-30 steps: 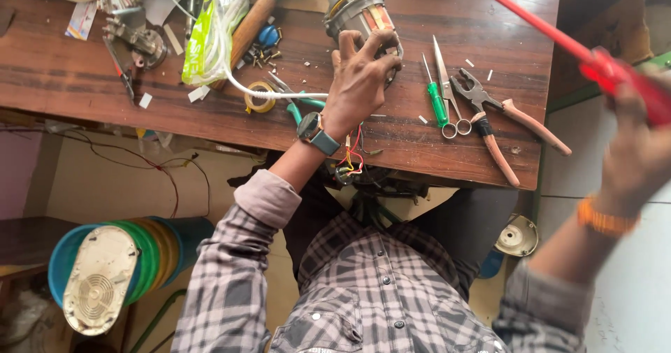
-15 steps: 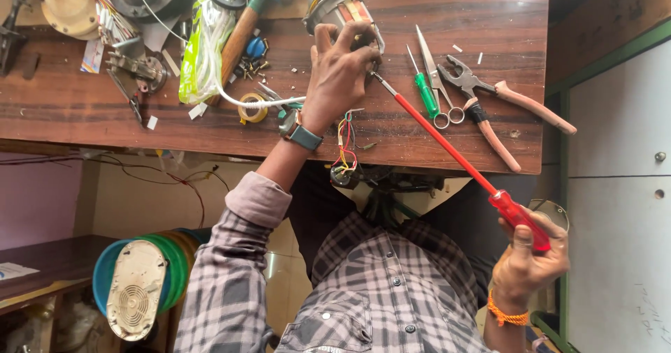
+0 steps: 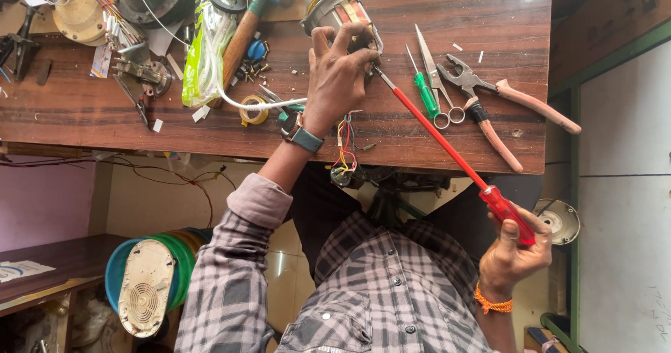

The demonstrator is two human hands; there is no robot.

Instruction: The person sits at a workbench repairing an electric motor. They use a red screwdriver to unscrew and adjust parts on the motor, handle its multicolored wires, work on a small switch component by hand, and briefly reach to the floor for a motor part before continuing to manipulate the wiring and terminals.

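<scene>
Motor first: the small grey metal motor with copper windings (image 3: 340,7) sits at the far edge of the brown wooden table (image 3: 105,108), near the middle. Your left hand (image 3: 335,80) is on top of it, fingers curled round its near side & gripping it. Coloured wires (image 3: 344,143) hang down from under that wrist, off the table edge.

Your right hand (image 3: 514,255) is low, close to your checked shirt (image 3: 377,290), well apart from the motor. It's clenched round the clear red handle of the long red screwdriver (image 3: 447,147). The shaft runs on a slant, up & to the left, from your right hand to the motor. Its metal tip sits right by your left fingertips, at the motor's near right corner. Can't tell if the tip is in a screw; your fingers hide that bit.

So the left hand is the near one, touching the motor. The right hand only reaches it thru the screwdriver.

Just right of the tip lie a small green screwdriver (image 3: 421,87), steel scissors (image 3: 435,80) & pliers with pink handles (image 3: 489,101). To the left lie a wooden-handled hammer (image 3: 241,42) & a roll of yellow tape (image 3: 253,110).
</scene>
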